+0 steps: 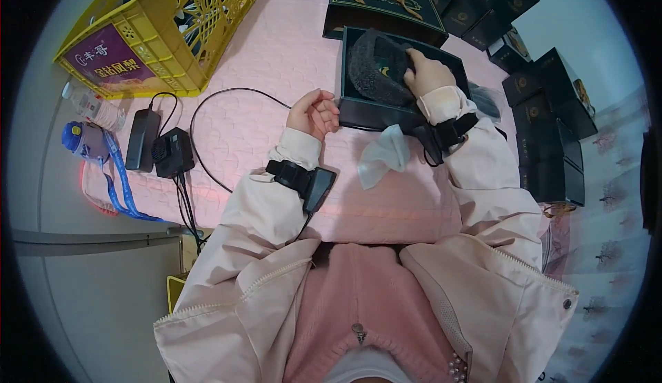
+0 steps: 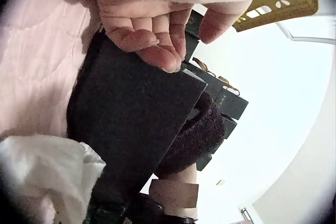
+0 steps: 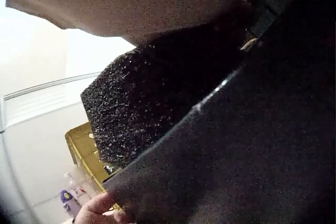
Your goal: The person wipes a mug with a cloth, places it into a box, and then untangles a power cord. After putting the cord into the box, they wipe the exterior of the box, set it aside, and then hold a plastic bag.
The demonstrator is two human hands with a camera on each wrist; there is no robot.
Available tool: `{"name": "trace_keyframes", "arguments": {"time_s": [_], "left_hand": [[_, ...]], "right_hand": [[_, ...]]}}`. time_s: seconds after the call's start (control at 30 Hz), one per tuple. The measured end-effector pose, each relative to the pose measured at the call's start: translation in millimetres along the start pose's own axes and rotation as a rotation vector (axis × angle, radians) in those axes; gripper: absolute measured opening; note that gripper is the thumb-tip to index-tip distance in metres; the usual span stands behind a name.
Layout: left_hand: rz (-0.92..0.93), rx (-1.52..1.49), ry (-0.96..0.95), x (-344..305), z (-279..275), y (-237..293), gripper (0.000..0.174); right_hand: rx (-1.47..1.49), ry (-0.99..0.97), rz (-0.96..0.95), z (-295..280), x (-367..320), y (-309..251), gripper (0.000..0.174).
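A dark box (image 1: 372, 117) lies uncovered on the pink quilted cover. Inside, tilted up above its rim, is a dark grey fuzzy piece (image 1: 365, 72) with a dark green part bearing a small gold mark. My right hand (image 1: 431, 78) grips this piece at its right side; in the right wrist view its textured surface (image 3: 121, 108) shows beyond the box wall. At the box's left side rests my left hand (image 1: 315, 114), palm up with fingers loosely bent, fingertips right at the wall. In the left wrist view that hand (image 2: 152, 29) holds nothing.
A crumpled white cloth (image 1: 384, 156) lies in front of the box. Behind stands a ribboned dark box (image 1: 386, 7); stacked dark boxes (image 1: 545, 107) line the right. Left are a yellow crate (image 1: 200, 52), bottle (image 1: 93, 107), blue-capped flask (image 1: 84, 141) and black devices with cables (image 1: 172, 152).
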State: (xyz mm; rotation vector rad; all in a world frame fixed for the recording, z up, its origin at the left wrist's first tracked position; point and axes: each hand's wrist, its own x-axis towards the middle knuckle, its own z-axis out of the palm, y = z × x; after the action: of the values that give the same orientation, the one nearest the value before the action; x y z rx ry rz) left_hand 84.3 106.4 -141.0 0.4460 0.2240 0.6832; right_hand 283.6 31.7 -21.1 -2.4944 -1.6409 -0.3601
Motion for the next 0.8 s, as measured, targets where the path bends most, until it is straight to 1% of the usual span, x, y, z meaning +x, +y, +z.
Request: {"name": "trace_keyframes", "arguments": {"time_s": [0.07, 0.1, 0.23, 0.33, 0.37, 0.47, 0.5, 0.6, 0.63, 0.73, 0.77, 0.8], "left_hand": [[0.008, 0.006, 0.025, -1, 1, -1, 0.025], [0.007, 0.005, 0.025, -1, 2, -1, 0.025], [0.011, 0.027, 0.012, -3, 3, 0, 0.025], [0.015, 0.027, 0.017, -3, 4, 0, 0.025], [0.017, 0.026, 0.017, -3, 4, 0, 0.025], [0.017, 0.019, -0.005, -3, 5, 0, 0.025], [0.019, 0.017, -0.005, -3, 3, 1, 0.025], [-0.002, 0.032, -0.049, -1, -2, 1, 0.024], [-0.002, 0.033, -0.048, -1, -2, 1, 0.024], [-0.006, 0.013, -0.063, -2, -2, 1, 0.024], [-0.003, 0.012, -0.062, -2, -1, 1, 0.024], [0.0, 0.012, -0.041, -2, 0, 0, 0.024]], "right_hand": [[-0.063, -0.061, 0.023, -5, -2, -1, 0.035], [-0.063, -0.061, 0.023, -8, -2, -2, 0.035], [-0.113, 0.005, -0.028, -15, 4, -12, 0.032], [-0.225, -0.144, -0.054, -16, 7, -24, 0.03], [-0.226, -0.144, -0.055, -14, 7, -21, 0.03], [-0.096, 0.019, -0.158, -11, 6, -14, 0.034], [-0.098, 0.019, -0.16, -12, 6, -14, 0.034], [0.146, 0.314, -0.441, -20, 6, -14, 0.043], [0.148, 0.313, -0.441, -18, 5, -18, 0.043], [-0.021, 0.116, -0.442, -8, -4, -35, 0.049], [-0.021, 0.117, -0.445, -9, -3, -35, 0.049], [0.012, 0.038, -0.43, -9, -1, -33, 0.049]]}}
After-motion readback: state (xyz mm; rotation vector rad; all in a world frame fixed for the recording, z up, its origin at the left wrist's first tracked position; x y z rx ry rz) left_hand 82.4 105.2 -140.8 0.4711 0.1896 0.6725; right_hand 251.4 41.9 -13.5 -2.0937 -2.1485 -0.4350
